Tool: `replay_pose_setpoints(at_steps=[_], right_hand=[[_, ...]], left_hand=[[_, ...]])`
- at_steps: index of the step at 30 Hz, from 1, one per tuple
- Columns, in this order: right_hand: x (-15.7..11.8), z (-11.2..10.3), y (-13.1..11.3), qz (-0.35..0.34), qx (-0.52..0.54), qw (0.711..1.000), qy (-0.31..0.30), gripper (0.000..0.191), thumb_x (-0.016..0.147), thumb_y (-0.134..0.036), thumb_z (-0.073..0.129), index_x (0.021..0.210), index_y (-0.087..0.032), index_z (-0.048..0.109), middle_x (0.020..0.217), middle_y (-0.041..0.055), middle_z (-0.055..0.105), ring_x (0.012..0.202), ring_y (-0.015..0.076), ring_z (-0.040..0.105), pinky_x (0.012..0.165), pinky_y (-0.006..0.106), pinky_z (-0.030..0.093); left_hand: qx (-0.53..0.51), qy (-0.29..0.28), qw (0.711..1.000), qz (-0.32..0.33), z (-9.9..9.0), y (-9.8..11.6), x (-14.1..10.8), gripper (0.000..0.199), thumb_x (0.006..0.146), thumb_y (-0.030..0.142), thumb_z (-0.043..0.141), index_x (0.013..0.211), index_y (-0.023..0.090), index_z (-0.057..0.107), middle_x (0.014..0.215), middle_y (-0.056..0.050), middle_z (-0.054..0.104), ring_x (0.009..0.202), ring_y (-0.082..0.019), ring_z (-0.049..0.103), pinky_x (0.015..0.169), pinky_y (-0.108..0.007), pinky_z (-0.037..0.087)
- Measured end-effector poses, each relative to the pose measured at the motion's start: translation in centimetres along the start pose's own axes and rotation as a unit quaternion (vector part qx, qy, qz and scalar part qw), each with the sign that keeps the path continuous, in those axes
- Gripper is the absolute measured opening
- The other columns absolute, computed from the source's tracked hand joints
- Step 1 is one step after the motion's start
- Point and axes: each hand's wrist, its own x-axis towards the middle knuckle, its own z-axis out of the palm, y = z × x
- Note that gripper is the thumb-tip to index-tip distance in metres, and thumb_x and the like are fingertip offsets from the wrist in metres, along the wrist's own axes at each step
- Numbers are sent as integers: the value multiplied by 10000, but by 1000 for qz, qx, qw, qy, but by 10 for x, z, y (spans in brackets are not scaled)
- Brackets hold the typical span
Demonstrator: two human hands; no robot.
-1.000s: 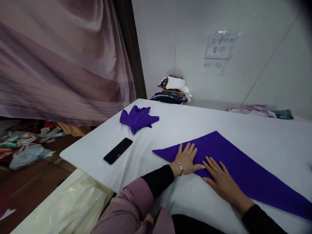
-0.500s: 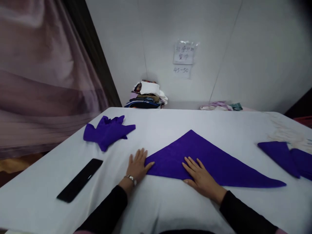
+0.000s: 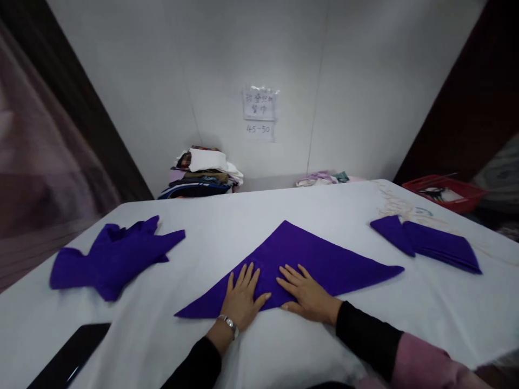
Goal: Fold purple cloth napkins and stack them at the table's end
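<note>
Purple triangular cloth (image 3: pixel 324 259) lies flat on the white-draped table (image 3: pixel 227 227), long axis running left-right, directly under the loosely spread fingers of the left hand (image 3: pixel 242 302) and right hand (image 3: pixel 311 298), the right nearer its middle.

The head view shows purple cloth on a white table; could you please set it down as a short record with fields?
Surface: white table
Centre: purple cloth triangle, lying flat
Left hand: palm down on the triangle
Right hand: palm down on the triangle
Left side: bunched purple cloth, flat black object
Right side: folded purple cloth
</note>
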Motion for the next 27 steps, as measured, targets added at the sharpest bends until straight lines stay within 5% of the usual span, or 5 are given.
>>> replay_pose_setpoints(at_steps=[5,10,19,27], right_hand=[[-14,-5,10,33,24,999,9,722,860,-635,330,1435,-209,238,1499,135,163,1380,269,103,1086,529,45],[-60,-17,47,144,-13,989,29,727,862,-655,285,1431,-202,250,1499,130,161,1383,256,88,1088,516,18],[-156,-39,129,349,-79,932,63,662,902,-605,213,1432,-209,246,1503,99,165,1379,255,108,1085,511,80],[-192,-46,158,455,-87,883,70,661,910,-576,198,1433,-174,243,1501,106,172,1380,253,103,1079,525,103]], left_hand=[[21,-12,1000,-6,0,-5,3,701,836,619,290,1402,205,286,1491,-84,228,1376,-267,170,1090,-541,133],[48,-19,999,-6,1,-7,8,740,814,633,279,1407,190,276,1493,-75,213,1380,-270,151,1086,-545,144],[92,-41,995,8,4,-12,10,700,811,560,272,1406,193,275,1501,-51,176,1387,-252,117,1083,-530,142],[75,-19,997,-1,8,-12,11,738,803,607,286,1409,187,263,1498,-65,189,1383,-263,139,1083,-535,147]])
